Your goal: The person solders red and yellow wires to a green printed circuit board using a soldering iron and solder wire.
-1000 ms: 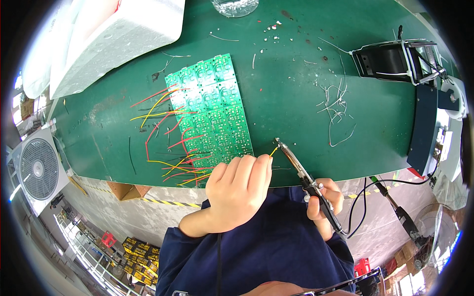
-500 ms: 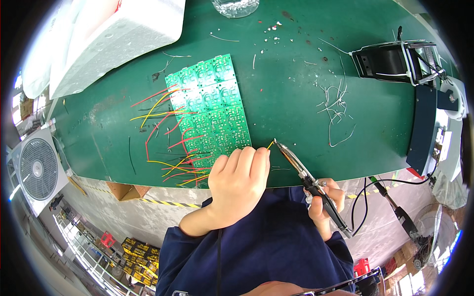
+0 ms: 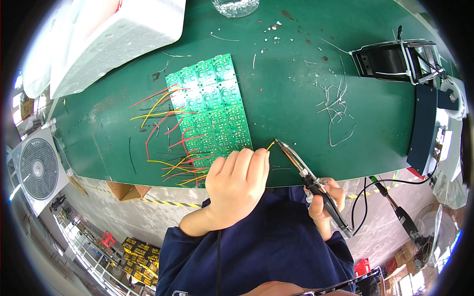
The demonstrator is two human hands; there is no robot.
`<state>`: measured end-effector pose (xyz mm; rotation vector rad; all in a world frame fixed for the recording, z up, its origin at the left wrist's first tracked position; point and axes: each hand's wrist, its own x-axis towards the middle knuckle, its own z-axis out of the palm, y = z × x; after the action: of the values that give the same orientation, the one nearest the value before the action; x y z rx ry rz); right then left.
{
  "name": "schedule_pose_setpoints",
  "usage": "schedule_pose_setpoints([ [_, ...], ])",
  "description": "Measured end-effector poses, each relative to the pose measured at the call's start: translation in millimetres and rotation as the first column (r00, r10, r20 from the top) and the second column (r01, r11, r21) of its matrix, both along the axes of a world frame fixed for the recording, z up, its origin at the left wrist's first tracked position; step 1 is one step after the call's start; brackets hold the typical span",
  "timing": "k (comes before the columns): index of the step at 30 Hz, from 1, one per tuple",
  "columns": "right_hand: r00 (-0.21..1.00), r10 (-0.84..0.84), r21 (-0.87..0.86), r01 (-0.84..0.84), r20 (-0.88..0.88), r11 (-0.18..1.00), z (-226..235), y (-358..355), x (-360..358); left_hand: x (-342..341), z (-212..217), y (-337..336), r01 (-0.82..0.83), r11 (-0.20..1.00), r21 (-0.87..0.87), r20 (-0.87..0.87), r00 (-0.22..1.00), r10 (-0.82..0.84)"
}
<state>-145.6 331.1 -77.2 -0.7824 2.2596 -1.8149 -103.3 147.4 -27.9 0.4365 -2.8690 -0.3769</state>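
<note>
My left hand (image 3: 237, 182) is closed in a pinch on a yellow wire (image 3: 270, 145), whose short end sticks out past the fingertips. My right hand (image 3: 327, 202) grips a soldering iron (image 3: 316, 190) with a metal guide along its shaft. The iron's tip meets or nearly meets the wire's end. Beside my left hand lies a green circuit board panel (image 3: 212, 103), its near edge partly hidden by that hand. Red, yellow and black wires (image 3: 168, 118) spread from the panel's left side across the green table (image 3: 286, 108).
A white foam box (image 3: 118, 44) stands at the far left, and a clear container (image 3: 236, 7) at the far edge. Tangled solder wire (image 3: 335, 106) and scraps lie right of the panel. A black device (image 3: 390, 61) sits at the right; a black cable (image 3: 395, 183) hangs below the table edge.
My left hand has shifted very slightly left. The wire's end and the iron's tip stay almost in the same place; the panel has not visibly moved.
</note>
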Motion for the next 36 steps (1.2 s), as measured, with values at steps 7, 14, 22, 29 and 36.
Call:
schedule_pose_setpoints([
  [7, 0.985, -0.151, -0.121, 0.16, 0.084, 0.98, 4, 1, 1, -3, -3, 7, 0.018, 0.998, 0.058, -0.051, 0.999, -0.015],
  [14, 0.849, -0.527, -0.156, 0.527, 0.049, 0.835, 13, -6, -8, -42, -5, 19, -0.011, 0.989, 0.149, -0.158, 0.987, 0.035],
  [22, 0.89, -0.455, -0.226, 0.446, 0.012, 0.866, 15, -2, -14, -21, 3, 15, -0.01, 0.963, 0.268, -0.177, 0.982, 0.059],
  [29, 0.919, -0.392, -0.245, 0.387, 0.031, 0.889, 6, -3, -18, 57, 8, -26, -0.085, 0.979, 0.186, -0.281, 0.95, 0.136],
  [36, 0.86, -0.493, -0.23, 0.51, 0.13, 0.829, 12, -23, -27, 111, 9, -67, -0.492, 0.85, 0.191, -0.219, 0.822, 0.525],
])
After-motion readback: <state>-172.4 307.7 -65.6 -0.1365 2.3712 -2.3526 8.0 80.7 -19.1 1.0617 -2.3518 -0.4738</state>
